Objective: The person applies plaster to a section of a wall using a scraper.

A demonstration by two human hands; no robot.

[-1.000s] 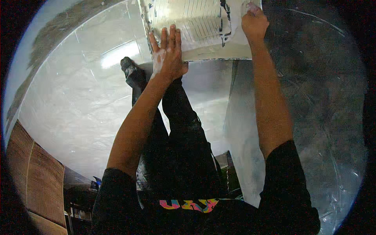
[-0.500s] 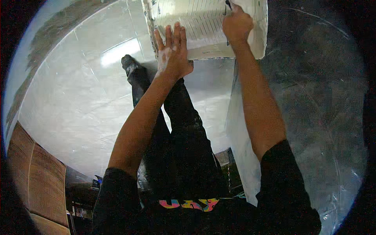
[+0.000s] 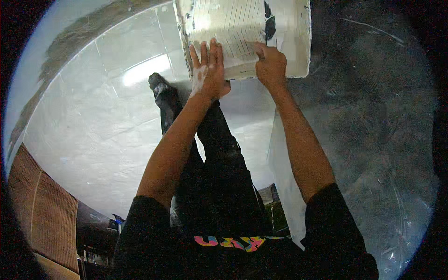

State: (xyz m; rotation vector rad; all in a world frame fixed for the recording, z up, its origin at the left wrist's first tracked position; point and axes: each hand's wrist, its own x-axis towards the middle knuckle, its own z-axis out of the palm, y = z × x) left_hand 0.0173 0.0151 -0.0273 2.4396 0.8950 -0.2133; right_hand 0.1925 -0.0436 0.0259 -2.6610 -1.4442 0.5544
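A cream-coloured panel [image 3: 291,56] with a raised, worn rim lies at the top of the head view, its far end cut off. Rows of thin slanted dark lines cross its middle. My left hand [image 3: 209,74], smeared with white, presses flat on its near left part, fingers stretched out. My right hand [image 3: 271,67] is closed over the near edge, right of the lines. The index finger and thumb come together at the panel's surface; whatever is between them is too small to make out. Beyond that hand, black patches [image 3: 269,21] run along the panel.
My legs [image 3: 219,154] in black trousers stretch out beneath my arms, with a dark-covered foot [image 3: 158,83] left of the panel. Shiny grey-white floor [image 3: 93,130] spreads to the left, and a darker grey surface [image 3: 364,130] to the right. Brown woven material [image 3: 51,205] stands at the lower left.
My right hand has come down toward me and slightly left along the panel, uncovering the black patches. My left hand stays flat on the panel; the view has shifted a little.
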